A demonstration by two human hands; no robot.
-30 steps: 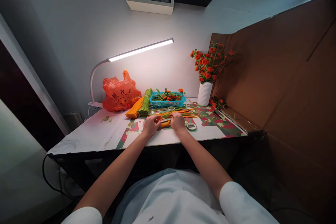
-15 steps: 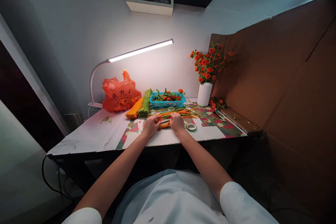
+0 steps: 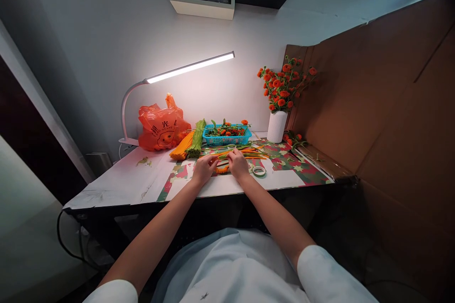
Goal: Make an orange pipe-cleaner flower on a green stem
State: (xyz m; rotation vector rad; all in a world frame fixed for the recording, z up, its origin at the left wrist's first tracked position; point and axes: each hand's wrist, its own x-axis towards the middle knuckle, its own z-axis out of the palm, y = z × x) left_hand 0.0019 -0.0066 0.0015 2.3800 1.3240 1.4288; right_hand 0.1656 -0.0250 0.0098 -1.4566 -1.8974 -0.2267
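Observation:
My left hand (image 3: 204, 169) and my right hand (image 3: 238, 164) are close together over the front middle of the table, fingers pinched. Between them runs a thin dark stick, its ends hidden in my fingers. An orange fuzzy pipe cleaner (image 3: 222, 170), curled and looking coiled, is just below the stick, between the hands. Just beyond the fingers lie loose orange and green pipe cleaners (image 3: 254, 153). A roll of pale green tape (image 3: 259, 171) lies flat to the right of my right hand.
Behind my hands stand a blue basket (image 3: 227, 140) of orange flowers, bundles of green (image 3: 196, 139) and orange pipe cleaners (image 3: 182, 147), and a red plastic bag (image 3: 163, 128). A white vase (image 3: 277, 128) of flowers is at back right, beside a cardboard panel (image 3: 373, 90). A lamp (image 3: 192, 67) overhangs the table.
My right hand has shifted very slightly left, and the orange pipe cleaner between the hands has moved a little. Both hands keep their pinch.

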